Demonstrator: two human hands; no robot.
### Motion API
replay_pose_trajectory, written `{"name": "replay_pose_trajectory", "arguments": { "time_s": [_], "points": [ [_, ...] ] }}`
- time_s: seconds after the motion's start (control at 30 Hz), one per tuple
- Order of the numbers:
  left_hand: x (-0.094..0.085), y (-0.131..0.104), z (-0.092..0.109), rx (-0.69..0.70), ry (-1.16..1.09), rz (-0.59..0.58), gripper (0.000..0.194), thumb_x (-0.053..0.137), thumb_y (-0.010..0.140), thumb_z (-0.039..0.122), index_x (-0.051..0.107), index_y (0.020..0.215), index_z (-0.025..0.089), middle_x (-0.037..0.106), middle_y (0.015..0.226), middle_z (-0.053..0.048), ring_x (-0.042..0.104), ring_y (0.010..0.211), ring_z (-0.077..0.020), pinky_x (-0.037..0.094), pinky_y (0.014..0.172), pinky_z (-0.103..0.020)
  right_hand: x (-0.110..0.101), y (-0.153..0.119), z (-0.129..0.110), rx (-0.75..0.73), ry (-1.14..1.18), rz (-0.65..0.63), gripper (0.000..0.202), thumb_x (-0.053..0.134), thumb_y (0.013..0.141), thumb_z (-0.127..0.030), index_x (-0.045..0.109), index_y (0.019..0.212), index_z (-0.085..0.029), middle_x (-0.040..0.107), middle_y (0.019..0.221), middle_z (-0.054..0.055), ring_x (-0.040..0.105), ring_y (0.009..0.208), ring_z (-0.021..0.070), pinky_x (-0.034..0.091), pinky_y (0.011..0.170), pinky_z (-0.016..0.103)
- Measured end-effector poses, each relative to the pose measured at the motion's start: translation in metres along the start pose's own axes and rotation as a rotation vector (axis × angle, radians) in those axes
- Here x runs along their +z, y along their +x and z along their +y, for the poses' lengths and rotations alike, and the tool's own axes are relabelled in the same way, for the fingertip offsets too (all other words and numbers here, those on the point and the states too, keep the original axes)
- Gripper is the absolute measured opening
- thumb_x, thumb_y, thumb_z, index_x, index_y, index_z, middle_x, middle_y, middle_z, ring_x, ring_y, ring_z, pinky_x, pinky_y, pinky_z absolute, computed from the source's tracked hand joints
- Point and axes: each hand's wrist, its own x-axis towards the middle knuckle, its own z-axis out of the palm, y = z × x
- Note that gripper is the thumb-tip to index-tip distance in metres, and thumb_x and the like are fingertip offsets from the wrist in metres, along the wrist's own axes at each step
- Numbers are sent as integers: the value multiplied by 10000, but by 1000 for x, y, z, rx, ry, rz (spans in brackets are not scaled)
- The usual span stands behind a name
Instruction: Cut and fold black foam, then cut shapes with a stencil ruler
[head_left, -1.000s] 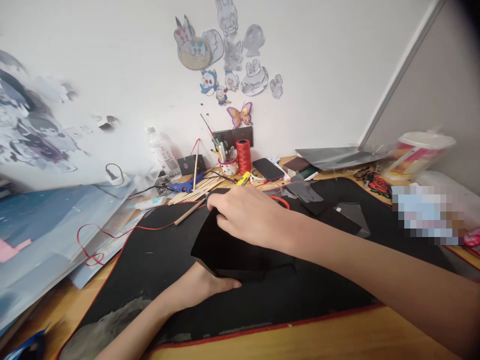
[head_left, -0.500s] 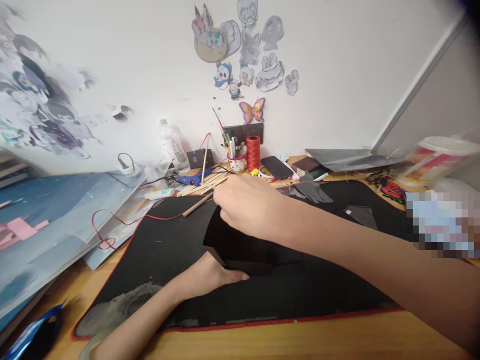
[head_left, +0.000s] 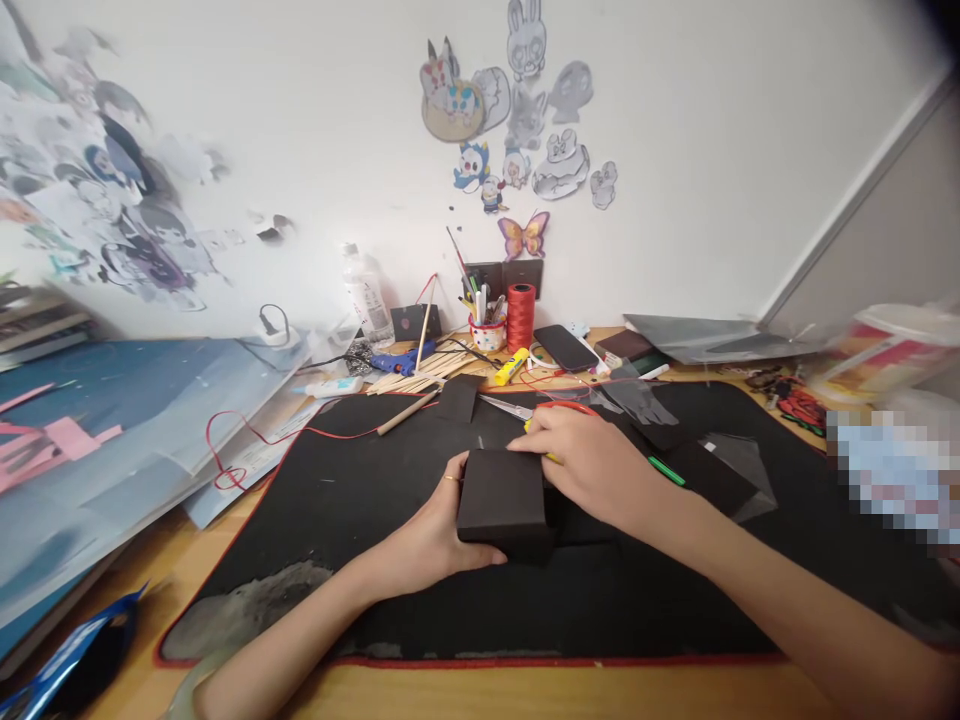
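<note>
A small black box (head_left: pixel 502 490) is held above the dark desk mat, its flat top face towards me. My left hand (head_left: pixel 435 530) grips it from the left, thumb along the near lower edge and fingers on the far side. My right hand (head_left: pixel 581 455) is at the box's far right corner, its bent fingers pinching the top edge; the fingertips are partly hidden. Scissors (head_left: pixel 510 407) with red and yellow handles lie just beyond my right hand, which partly covers them. Behind the box is a black card piece (head_left: pixel 459 398).
A wooden stick (head_left: pixel 405 412), a yellow glue stick (head_left: pixel 512 367), a blue glue gun (head_left: pixel 403 360) and a red thread spool (head_left: pixel 520 318) are farther back. A green pen-like item (head_left: pixel 667 471) lies right of my right hand. Plastic sheets (head_left: pixel 187 400) cover the left side.
The box has turned from showing its dark hollow inside to showing a flat face. My right hand has moved lower and right to its corner. The view has shifted slightly.
</note>
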Motion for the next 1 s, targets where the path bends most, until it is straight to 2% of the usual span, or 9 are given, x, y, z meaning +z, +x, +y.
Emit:
{"name": "replay_pose_trajectory", "arguments": {
  "time_s": [0.1,0.27,0.37,0.47,0.57,0.7,0.77,0.87,1.0],
  "points": [
    [0,0,0,61,0,-7,963,706,676,265,6,1335,225,353,1275,-118,403,1162,-239,314,1005,-405,14,-8,7,17,45,34,383,434,778,-34,663,1012,-233,598,850,20,547,813,134,419,695,230],
    [-2,0,2,232,163,58,1094,756,615,372,-28,1375,301,103,1404,-101,168,1297,-277,196,1067,-434,22,-11,11,32,77,80,379,432,791,-28,657,1034,-212,584,855,26,528,852,149,420,733,257],
    [-5,1,3,330,164,15,1005,751,595,446,126,1367,298,145,1369,-96,164,1295,-286,164,1074,-444,22,-9,10,39,72,86,376,408,822,-59,661,1027,-246,568,843,27,512,853,165,422,691,272],
    [-8,2,5,329,95,-42,802,632,668,566,277,1319,261,212,1314,-105,205,1275,-290,170,1062,-453,23,-8,9,42,67,81,381,389,829,-68,656,1031,-250,559,861,33,502,879,176,428,706,288],
    [-10,1,7,307,47,-58,644,446,787,603,309,1296,232,240,1285,-109,210,1268,-278,182,1052,-444,20,-8,11,31,68,57,388,414,797,-58,622,1080,-222,558,922,39,508,926,177,435,766,304],
    [-8,0,7,328,63,-16,552,409,845,534,301,1288,222,259,1264,-106,229,1255,-249,187,1052,-407,3,-17,13,37,128,64,468,474,746,-87,508,1186,-241,523,1097,34,506,1014,165,429,842,301],
    [-6,0,6,340,73,8,518,412,859,496,304,1281,216,270,1254,-107,240,1247,-239,178,1055,-402,-5,-27,9,100,165,117,409,493,733,-101,524,1111,-257,555,1040,7,551,892,133,459,740,249],
    [-5,1,6,354,68,39,501,427,862,464,302,1276,209,286,1234,-109,273,1223,-233,188,1051,-401,-5,-44,-5,163,150,208,38,527,775,-220,559,795,-226,570,679,-36,529,572,100,420,506,211],
    [-5,1,7,364,68,60,460,437,868,404,314,1260,198,311,1212,-109,319,1185,-227,228,1033,-395,18,-64,-22,-21,-28,327,113,595,769,-304,567,732,-201,611,682,-7,572,637,151,427,554,267]
  ]
}}
